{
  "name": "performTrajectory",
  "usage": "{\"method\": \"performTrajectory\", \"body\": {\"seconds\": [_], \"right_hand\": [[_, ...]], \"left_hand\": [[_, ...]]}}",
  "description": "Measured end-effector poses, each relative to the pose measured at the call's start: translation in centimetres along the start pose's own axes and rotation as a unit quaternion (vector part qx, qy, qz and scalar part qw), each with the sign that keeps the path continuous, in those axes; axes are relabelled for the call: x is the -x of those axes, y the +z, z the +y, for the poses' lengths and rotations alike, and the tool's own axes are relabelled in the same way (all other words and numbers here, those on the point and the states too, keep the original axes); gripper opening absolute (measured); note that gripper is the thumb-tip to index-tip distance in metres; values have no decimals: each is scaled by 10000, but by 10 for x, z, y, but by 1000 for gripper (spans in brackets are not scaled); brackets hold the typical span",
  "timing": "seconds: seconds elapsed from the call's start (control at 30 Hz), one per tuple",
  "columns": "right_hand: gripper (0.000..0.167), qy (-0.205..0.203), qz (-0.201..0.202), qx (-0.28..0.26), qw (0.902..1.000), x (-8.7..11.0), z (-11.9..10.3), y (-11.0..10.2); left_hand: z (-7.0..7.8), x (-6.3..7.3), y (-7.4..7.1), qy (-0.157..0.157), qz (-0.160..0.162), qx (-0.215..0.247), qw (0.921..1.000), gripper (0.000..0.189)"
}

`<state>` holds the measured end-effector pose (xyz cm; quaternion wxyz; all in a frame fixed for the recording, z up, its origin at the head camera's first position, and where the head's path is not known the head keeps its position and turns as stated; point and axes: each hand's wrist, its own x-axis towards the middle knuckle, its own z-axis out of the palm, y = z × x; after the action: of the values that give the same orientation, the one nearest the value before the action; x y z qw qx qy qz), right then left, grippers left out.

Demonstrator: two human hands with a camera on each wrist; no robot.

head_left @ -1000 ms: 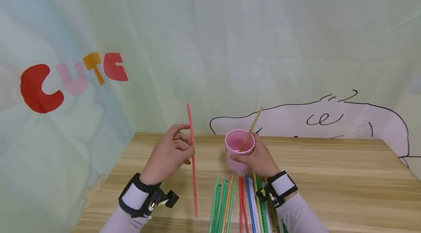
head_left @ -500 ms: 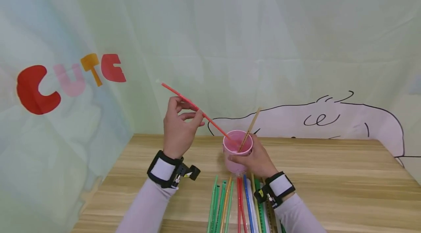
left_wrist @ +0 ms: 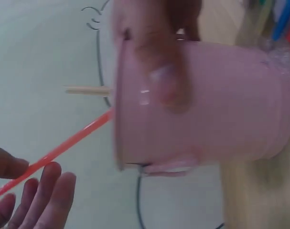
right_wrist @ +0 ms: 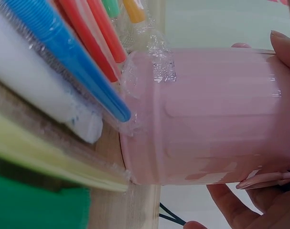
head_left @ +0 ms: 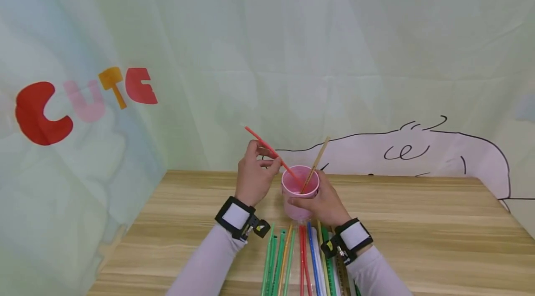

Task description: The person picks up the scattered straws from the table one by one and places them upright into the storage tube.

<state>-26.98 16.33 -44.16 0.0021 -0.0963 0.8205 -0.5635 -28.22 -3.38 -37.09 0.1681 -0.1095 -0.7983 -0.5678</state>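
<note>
My left hand (head_left: 256, 177) pinches a red drinking straw (head_left: 267, 146) between thumb and fingers. The straw slants down to the right, its lower end inside a pink bucket (head_left: 296, 207). Around the bucket's right side my right hand (head_left: 330, 199) is wrapped, thumb across the front near the rim. A tan patterned straw (head_left: 321, 154) leans inside, its top poking out to the right. In the left wrist view, the red straw (left_wrist: 73, 139) passes over the rim, and its end is hidden by the bucket wall. The right wrist view shows the bucket (right_wrist: 216, 114) standing on the table.
In front of the bucket lie several straws: green straws (head_left: 273, 263), red straws (head_left: 303, 259), a blue straw (head_left: 313, 259) and others, some in clear wrapping. They touch or nearly touch the bucket's base. A printed cloth (head_left: 292, 54) hangs behind the wooden table (head_left: 418, 231).
My left hand has swung the red straw from nearly upright to slanted, moved right, and lowered its end into the bucket. My right hand has kept its grip on the bucket.
</note>
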Motion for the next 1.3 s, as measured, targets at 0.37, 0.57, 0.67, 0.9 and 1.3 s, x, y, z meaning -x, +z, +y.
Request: {"method": "performTrajectory", "body": {"seconds": [0.37,0.57,0.67,0.9,1.3], "right_hand": [[90,1,3,168,9999,-1,0,-1],[91,-33,-12,167,9999,-1,0,0],[91,-56,-13,139,9999,-1,1,0],[91,-87,54,55,9999,-2,3,-3],[82,-145,223,85,9996,-4,10,-1]], "left_hand": [[-30,8,8,-697,-812,-646,9922,62],[-43,14,3,-892,-1191,-681,9865,90],[-46,18,2,-1054,-1454,-708,9812,101],[-57,23,12,-1018,-2075,-684,9705,115],[-62,23,41,-477,-2276,407,9717,108]]}}
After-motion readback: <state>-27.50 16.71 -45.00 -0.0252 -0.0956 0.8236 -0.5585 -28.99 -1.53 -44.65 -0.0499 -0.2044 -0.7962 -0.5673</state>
